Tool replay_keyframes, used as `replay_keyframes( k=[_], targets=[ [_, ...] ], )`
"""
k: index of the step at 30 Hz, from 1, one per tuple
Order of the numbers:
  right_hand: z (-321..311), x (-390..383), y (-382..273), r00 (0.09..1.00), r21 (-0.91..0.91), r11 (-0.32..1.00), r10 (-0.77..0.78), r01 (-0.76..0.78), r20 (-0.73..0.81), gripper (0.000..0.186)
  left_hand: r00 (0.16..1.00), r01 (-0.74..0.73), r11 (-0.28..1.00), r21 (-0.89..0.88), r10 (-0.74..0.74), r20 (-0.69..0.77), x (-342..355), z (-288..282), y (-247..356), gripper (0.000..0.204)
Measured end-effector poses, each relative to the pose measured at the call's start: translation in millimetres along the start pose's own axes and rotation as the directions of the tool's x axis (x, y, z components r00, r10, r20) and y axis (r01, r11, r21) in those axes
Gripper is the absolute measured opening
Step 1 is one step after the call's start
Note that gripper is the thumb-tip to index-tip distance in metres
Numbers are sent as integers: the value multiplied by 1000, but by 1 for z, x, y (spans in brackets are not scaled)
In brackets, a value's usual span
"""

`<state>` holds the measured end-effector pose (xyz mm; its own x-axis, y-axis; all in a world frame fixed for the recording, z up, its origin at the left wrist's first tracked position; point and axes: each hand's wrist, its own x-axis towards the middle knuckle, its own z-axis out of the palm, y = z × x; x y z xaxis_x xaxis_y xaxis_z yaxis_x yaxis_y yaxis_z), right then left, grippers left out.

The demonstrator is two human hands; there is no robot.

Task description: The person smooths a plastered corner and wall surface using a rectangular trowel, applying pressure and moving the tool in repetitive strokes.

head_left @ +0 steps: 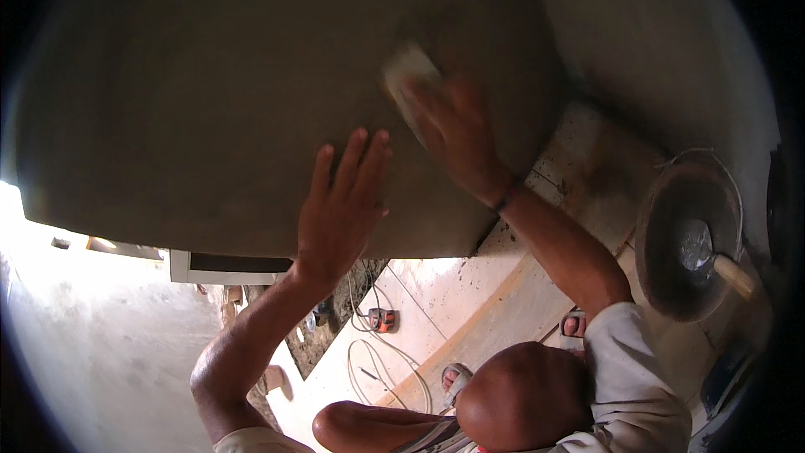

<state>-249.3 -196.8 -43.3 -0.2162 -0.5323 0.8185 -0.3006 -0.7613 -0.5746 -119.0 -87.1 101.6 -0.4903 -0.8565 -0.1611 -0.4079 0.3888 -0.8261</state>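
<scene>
A broad, grey-brown plastered surface [226, 84] fills the upper part of the head view. My right hand [461, 130] grips a pale rectangular block [411, 71] against this surface. Motion blurs both, and I cannot make out the block's exact kind. To its left, my left hand [340, 201] is open, fingers stretched upward, with nothing in it. Its palm faces the surface; whether it touches is hard to see. A darker patch shows on the surface just above the block.
At right, a dark round basin [662, 277] holds a trowel [698, 247] with a wooden handle. An orange and black tape measure [382, 320] and a loose pale cord [352, 369] lie on the tiled floor [419, 285]. A wooden board [495, 327] crosses the tiles.
</scene>
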Motion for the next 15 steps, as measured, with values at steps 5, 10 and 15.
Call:
replay_keyframes(
  k=[5,10,15],
  targets=[
    [-17,-55,60,996,-29,996,80,-79,35,43,999,13,998,-68,-9,51,-33,10,20,89],
    [-9,28,-4,988,-83,985,153,-153,-5,39,997,54,985,-164,-43,70,-54,20,27,88],
    [-4,-56,25,988,-91,989,-106,116,111,35,999,39,984,-176,-38,12,-61,29,31,87]
  ],
)
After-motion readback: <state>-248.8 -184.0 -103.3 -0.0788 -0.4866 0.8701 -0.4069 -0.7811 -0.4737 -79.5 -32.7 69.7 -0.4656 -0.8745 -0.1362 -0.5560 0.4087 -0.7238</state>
